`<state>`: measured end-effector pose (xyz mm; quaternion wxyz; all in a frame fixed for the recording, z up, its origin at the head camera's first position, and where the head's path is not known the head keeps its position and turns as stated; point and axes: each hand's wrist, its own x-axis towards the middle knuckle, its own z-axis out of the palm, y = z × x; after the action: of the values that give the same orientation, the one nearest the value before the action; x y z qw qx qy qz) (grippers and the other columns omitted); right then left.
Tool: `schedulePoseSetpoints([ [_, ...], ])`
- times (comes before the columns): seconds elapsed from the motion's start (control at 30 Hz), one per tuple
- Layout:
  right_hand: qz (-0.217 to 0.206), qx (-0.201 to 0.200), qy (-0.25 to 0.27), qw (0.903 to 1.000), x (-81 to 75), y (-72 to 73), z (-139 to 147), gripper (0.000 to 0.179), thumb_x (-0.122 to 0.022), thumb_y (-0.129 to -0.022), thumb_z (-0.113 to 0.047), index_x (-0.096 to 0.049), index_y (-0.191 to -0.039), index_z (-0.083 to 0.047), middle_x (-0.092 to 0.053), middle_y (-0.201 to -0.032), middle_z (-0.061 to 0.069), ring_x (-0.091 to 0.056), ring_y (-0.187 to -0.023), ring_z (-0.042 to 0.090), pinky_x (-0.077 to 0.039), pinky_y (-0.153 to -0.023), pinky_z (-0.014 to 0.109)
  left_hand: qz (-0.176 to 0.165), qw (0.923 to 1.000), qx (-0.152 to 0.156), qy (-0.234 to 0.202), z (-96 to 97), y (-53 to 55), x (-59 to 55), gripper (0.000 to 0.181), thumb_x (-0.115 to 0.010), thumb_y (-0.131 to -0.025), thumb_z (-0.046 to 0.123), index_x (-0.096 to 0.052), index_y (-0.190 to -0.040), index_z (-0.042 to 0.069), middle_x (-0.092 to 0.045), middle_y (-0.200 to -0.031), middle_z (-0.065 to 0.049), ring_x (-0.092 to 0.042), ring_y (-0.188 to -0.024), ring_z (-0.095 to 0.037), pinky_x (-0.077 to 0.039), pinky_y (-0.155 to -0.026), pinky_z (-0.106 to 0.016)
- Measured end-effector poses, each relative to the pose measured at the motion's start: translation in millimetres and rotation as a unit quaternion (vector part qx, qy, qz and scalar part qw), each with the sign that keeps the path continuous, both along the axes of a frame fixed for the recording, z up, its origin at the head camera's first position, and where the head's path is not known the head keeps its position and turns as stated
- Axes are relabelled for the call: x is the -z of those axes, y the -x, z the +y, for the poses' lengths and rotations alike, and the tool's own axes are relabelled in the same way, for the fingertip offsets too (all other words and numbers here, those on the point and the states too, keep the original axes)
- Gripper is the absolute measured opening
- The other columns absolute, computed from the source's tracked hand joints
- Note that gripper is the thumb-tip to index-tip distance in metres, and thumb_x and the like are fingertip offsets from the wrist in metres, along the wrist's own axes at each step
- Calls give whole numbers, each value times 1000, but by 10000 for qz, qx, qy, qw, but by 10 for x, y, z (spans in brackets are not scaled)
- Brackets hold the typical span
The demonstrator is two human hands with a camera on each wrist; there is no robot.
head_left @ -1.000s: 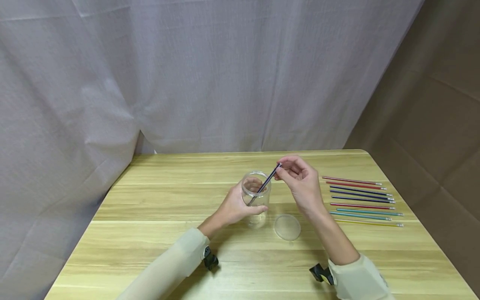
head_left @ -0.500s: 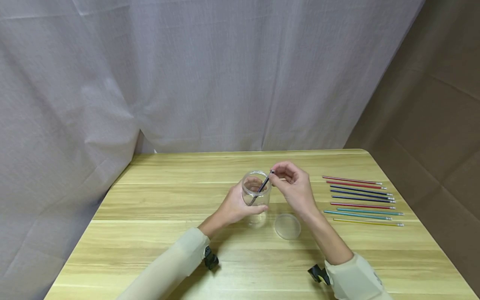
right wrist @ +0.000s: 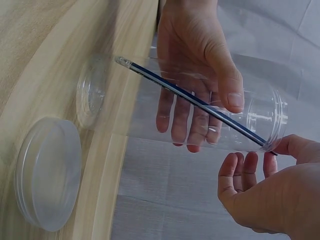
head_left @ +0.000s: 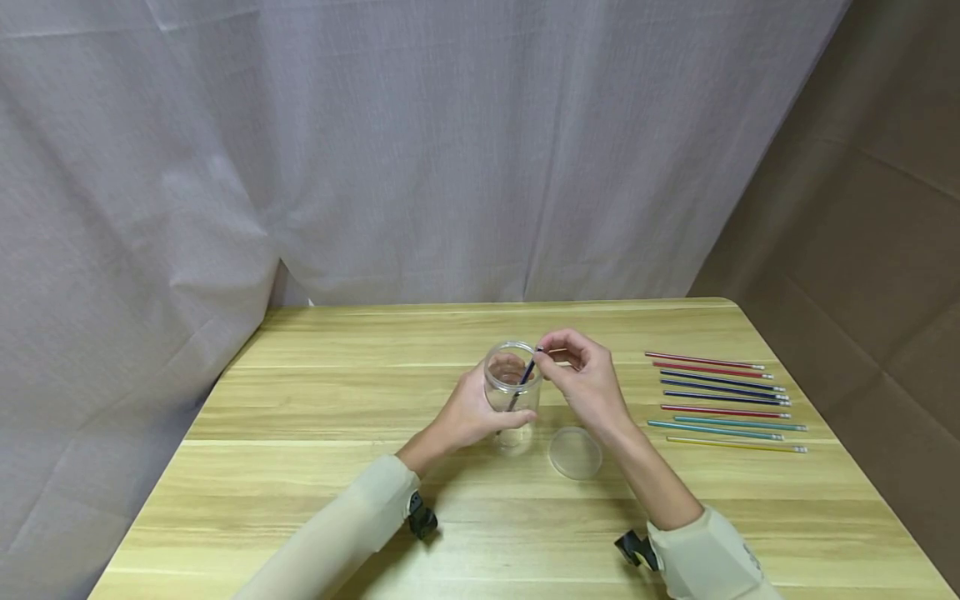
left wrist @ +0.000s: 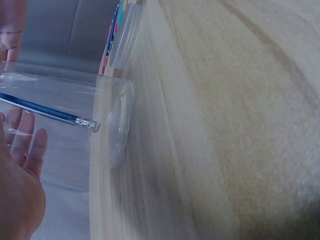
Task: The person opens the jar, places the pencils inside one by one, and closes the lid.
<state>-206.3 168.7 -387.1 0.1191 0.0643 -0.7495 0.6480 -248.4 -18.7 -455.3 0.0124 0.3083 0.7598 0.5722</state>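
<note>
A clear plastic jar (head_left: pixel 510 437) stands upright and uncapped on the table, and my left hand (head_left: pixel 474 410) wraps round its side. In the right wrist view the left thumb lies across the jar (right wrist: pixel 137 112) with the fingers behind it. My right hand (head_left: pixel 588 379) is at the jar's mouth, pinching the upper end of a dark blue striped pencil (head_left: pixel 527 372) between thumb and fingertip. The pencil (right wrist: pixel 192 100) slants inside the jar, its silver eraser end down. In the left wrist view that eraser end (left wrist: pixel 87 123) hangs short of the jar's base.
A clear round lid (head_left: pixel 575 454) lies on the wooden table (head_left: pixel 315 500) just right of the jar. Farther right, several pencils lie in a loose row: red (head_left: pixel 708 361), dark blue (head_left: pixel 726 398), teal (head_left: pixel 716 431) and yellow (head_left: pixel 735 445). A grey curtain (head_left: pixel 420 167) hangs behind the table.
My right hand has moved down and left toward the jar's mouth, sinking the pencil deeper into the jar. The left hand and jar have stayed in place.
</note>
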Motion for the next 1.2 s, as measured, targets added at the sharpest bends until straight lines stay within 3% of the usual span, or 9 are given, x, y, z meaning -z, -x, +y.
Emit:
schedulePoseSetpoints([
  [0.07,-16,8,-33,10000,1,1,1,17,-72,-98,-3,-68,-112,5,-66,-111,17,-67,-99,17,-56,-81,20,-8,10000,-5,18,6,56,85,76,-96,-77,11,-58,-143,8,-72,-125,-4,-68,-115,-20,-53,-104,-40],
  [0.2,-42,8,-42,10000,0,0,-2,17,-72,-98,-3,-68,-112,5,-66,-112,18,-67,-98,18,-56,-80,21,47,10000,44,18,-4,91,120,75,-97,-78,18,-59,-142,14,-73,-124,2,-68,-114,-15,-54,-103,-38],
  [0.43,-116,-16,-11,9999,-9,-2,-5,16,-70,-100,-3,-67,-112,7,-67,-113,19,-67,-95,16,-59,-80,24,-34,9997,171,-168,-29,-117,-216,69,-93,-78,4,-58,-137,-3,-72,-125,-12,-69,-114,-21,-55,-103,-38],
  [0.8,-138,32,10,9999,-13,3,-23,16,-69,-100,-3,-66,-112,7,-66,-112,18,-68,-94,15,-59,-80,26,-46,9997,204,-148,-33,-113,-220,66,-92,-79,6,-59,-136,-1,-71,-126,-12,-69,-114,-21,-55,-103,-36],
  [1.03,-106,53,-50,9999,-9,8,-32,16,-67,-102,-5,-66,-112,7,-66,-113,17,-67,-95,15,-59,-81,27,44,9998,201,-66,5,71,63,74,-94,-78,6,-57,-141,0,-71,-128,-10,-68,-117,-24,-55,-104,-37],
  [1.2,-48,62,-99,9999,0,20,-43,17,-67,-102,-4,-65,-113,8,-65,-113,17,-67,-94,15,-59,-80,26,94,9998,160,-89,0,102,130,75,-97,-77,12,-59,-142,9,-72,-127,-4,-68,-116,-21,-55,-103,-38],
])
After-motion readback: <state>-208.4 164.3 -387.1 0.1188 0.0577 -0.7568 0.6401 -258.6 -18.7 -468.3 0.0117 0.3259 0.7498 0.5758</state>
